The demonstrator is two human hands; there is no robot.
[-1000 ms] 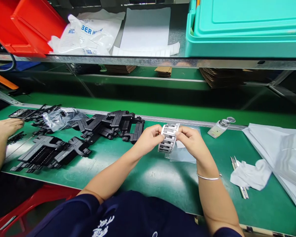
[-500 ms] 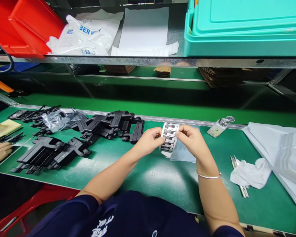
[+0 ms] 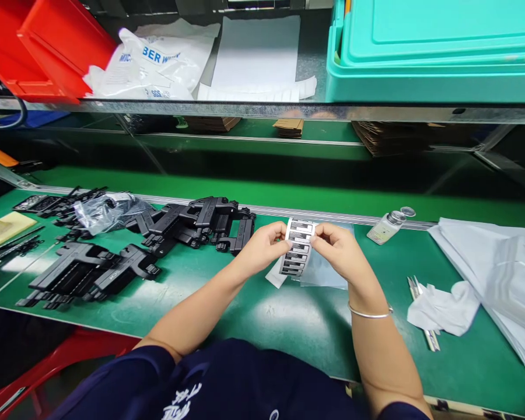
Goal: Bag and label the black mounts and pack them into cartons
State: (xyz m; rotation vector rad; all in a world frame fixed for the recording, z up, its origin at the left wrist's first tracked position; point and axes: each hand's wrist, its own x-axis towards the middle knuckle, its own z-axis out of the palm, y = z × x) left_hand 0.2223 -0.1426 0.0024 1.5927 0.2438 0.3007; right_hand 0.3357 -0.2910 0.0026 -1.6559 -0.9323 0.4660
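Observation:
A white strip of printed labels (image 3: pixel 296 251) hangs between both my hands above the green worktable (image 3: pixel 254 315). My left hand (image 3: pixel 262 248) pinches its left edge near the top, and my right hand (image 3: pixel 339 251) pinches the right edge. The strip's loose tail trails down to the left onto the table. A clear plastic bag (image 3: pixel 326 271) lies flat under my right hand. Several black plastic parts (image 3: pixel 201 224) lie in a heap just left of my left hand.
More black parts (image 3: pixel 87 271) and a crumpled clear bag (image 3: pixel 107 210) lie at left. A small bottle (image 3: pixel 387 227), tweezers (image 3: pixel 422 309), a white cloth (image 3: pixel 441 309) and stacked white sheets (image 3: pixel 494 274) are at right. Overhead, a shelf carries red bins (image 3: pixel 39 46) and a teal crate (image 3: pixel 433 52).
A co-worker's hand at the far left edge has drawn back out of view. The label strip's tail has dropped lower and to the left; my hands stay nearly in place.

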